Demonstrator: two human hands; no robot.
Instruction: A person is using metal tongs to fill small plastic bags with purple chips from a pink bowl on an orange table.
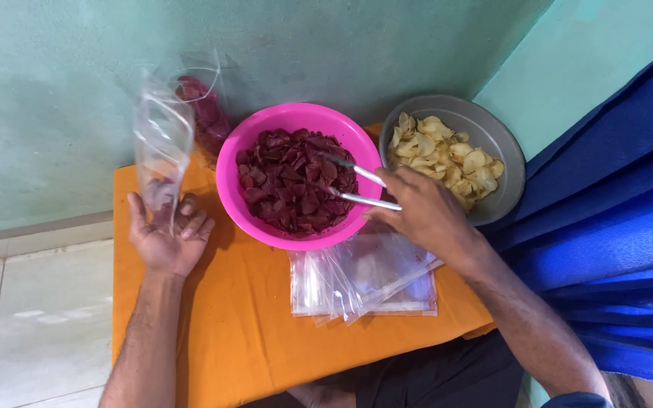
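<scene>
Left hand (166, 236) lies palm-up on the orange cloth-covered table (228, 325), fingers loosely curled around the base of an upright clear plastic bag (162, 143) holding a few dark red chips. Right hand (423, 215) pinches metal tongs (353, 181) whose tips dip into the glossy pink plastic bowl (296, 121) of dark red chips. Close around: a grey metal bowl (504, 151) of pale yellow chips, a flat stack of clear empty bags (364, 279), and a filled bag (207, 109) against the green wall.

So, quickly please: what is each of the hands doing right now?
Left hand: closed around the bottom of an upright clear plastic bag.
Right hand: closed on metal tongs over the pink bowl.
</scene>
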